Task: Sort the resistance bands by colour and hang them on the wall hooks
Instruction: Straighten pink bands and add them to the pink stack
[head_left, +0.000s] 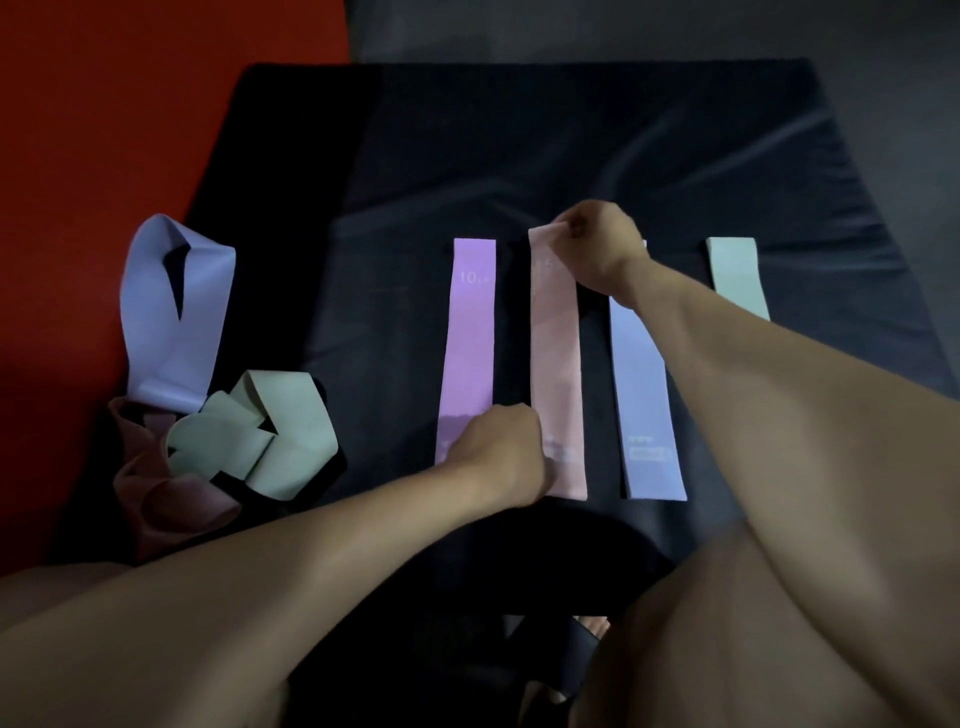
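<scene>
— Resistance bands: where is the pink band?
— Flat on the black cloth, right hand pinching its far end, left hand curled on its near end.
— Beside the hands?
— Purple band just left, lavender band just right, green band beyond.
— Farther left?
— A tangled pile: lavender loop, green loops.

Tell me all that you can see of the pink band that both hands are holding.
The pink band is a flat, pale pink strip, seemingly of elastic fabric, with faint print near both ends. It lies straight and lengthwise on the dark cloth, between the purple band and the blue band, touching neither. The right hand pinches its far end; the left hand holds its near end.
</scene>
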